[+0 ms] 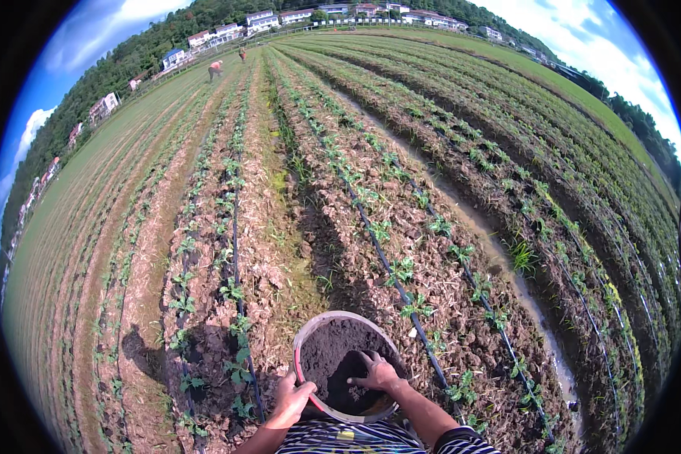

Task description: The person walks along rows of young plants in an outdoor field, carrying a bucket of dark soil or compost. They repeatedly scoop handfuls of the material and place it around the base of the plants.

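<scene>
A round bucket [306,329] with a pale rim and a red band is held against my striped shirt [346,438]. Dark, crumbly soil-like material [340,340] fills much of it. At the bucket's left rim my left hand [293,394] grips the edge, thumb on top. Inside the bucket, my right hand [375,371] rests over the dark material with its fingers spread. Its fingertips are smeared dark, and nothing shows between them.
Raised beds carry leafy seedlings [402,270] along black drip hoses [374,241]. Ahead of me runs a grassy furrow [281,227]; a water-filled furrow [488,232] lies to the right. Far off, a bent person [215,69] and another person [242,54] are in the field.
</scene>
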Available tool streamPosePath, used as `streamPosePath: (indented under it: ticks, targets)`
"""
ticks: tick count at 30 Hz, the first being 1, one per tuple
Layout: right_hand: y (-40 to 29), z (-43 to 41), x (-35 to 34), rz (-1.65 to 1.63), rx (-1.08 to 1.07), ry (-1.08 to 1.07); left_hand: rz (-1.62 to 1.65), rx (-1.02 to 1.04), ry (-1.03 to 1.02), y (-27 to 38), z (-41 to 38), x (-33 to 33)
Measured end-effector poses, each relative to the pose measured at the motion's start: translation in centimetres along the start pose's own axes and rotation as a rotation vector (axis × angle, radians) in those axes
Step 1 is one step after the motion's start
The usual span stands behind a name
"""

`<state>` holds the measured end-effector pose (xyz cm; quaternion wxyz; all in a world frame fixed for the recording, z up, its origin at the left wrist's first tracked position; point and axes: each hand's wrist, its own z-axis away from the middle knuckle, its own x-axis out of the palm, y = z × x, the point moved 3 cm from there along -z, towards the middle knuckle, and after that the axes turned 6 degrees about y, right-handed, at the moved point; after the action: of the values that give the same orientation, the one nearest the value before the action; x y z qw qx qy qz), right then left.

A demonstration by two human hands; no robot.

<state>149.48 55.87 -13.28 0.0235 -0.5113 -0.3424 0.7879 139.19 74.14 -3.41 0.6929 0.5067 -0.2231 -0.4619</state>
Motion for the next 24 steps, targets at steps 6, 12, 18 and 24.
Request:
streamPosePath:
  ticks: [6,12,18,24]
  targets:
    - [-2.8,3.7,4.9,-0.024,-0.098,-0.483,0.011,0.080,0.003,-0.6,0.0,0.6]
    - [-2.5,3.6,7.5,-0.385,-0.110,-0.578,0.059,0.013,-0.029,0.1,-0.1,0.7]
    - [-3.3,3.7,4.0,-0.817,0.157,-0.528,0.092,-0.038,-0.070,0.4,-0.2,0.9]
    - [1.1,4.5,1.8,-1.343,0.370,-0.254,-0.073,-0.130,-0.072,0.2,-0.3,1.6]
